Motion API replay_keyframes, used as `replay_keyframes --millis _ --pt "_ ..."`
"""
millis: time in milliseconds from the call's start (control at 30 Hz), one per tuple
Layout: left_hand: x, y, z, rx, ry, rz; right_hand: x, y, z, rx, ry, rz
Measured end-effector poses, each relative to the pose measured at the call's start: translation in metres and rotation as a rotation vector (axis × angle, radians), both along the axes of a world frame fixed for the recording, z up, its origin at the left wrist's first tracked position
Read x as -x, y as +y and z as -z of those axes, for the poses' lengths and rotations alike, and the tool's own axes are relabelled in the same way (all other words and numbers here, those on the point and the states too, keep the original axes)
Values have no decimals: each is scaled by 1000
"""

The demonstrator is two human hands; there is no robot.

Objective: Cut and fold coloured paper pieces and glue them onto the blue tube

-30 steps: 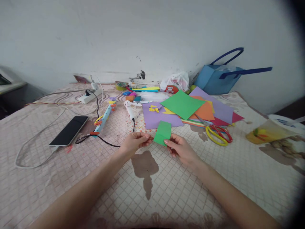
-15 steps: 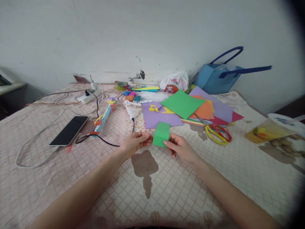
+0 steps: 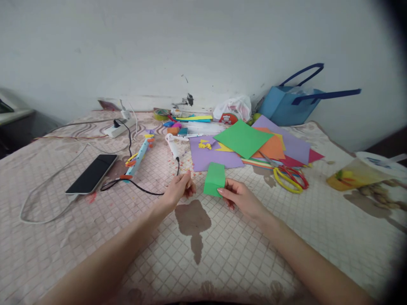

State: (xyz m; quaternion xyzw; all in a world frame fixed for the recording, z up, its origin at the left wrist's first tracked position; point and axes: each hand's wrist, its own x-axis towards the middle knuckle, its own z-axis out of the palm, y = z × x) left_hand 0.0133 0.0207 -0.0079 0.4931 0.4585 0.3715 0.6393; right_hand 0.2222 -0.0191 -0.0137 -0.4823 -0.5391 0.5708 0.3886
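A small piece of green paper [image 3: 214,179], creased across its middle, is pinched by my right hand [image 3: 237,194] at its lower right corner, thumb in front. To the left of the paper and apart from it, my left hand [image 3: 181,188] is closed, fingers curled in and thumb lying along them; I see nothing in it. Beyond the hands lies a purple sheet [image 3: 203,163] with crumpled yellow paper scraps [image 3: 205,145]. A white glue gun [image 3: 172,146] rests past my left hand, its black cord running down beside that hand.
Overlapping coloured sheets [image 3: 243,137] lie at the back right, with yellow-and-red-handled scissors [image 3: 288,180] before them. A drink cup [image 3: 365,171] and a blue bag [image 3: 288,106] stand right. Leftward are a phone [image 3: 92,173], a decorated blue strip [image 3: 139,157] and a power strip [image 3: 121,127].
My left hand has drawn back leftward from the green paper, and its fingers have curled in. The right hand still holds the paper in nearly the same place.
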Motion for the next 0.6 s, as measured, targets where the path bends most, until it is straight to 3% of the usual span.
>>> replay_keyframes --millis 167,300,367,467,533,600 --pt "-13 -5 0 -55 -31 145 6 -3 0 7 -35 -54" --pt "-19 -4 7 -70 -75 129 -9 5 -6 -59 -183 -114" --pt "-17 -2 9 -71 -61 99 -39 15 -10 -219 -378 42" --pt "-13 1 10 -99 -57 98 -107 32 -11 -437 -820 491" --pt "-12 2 11 -122 -51 127 -154 39 -8 -362 -1089 625" --pt "-12 3 12 -142 -25 154 -190 41 -3 -260 -1224 650"
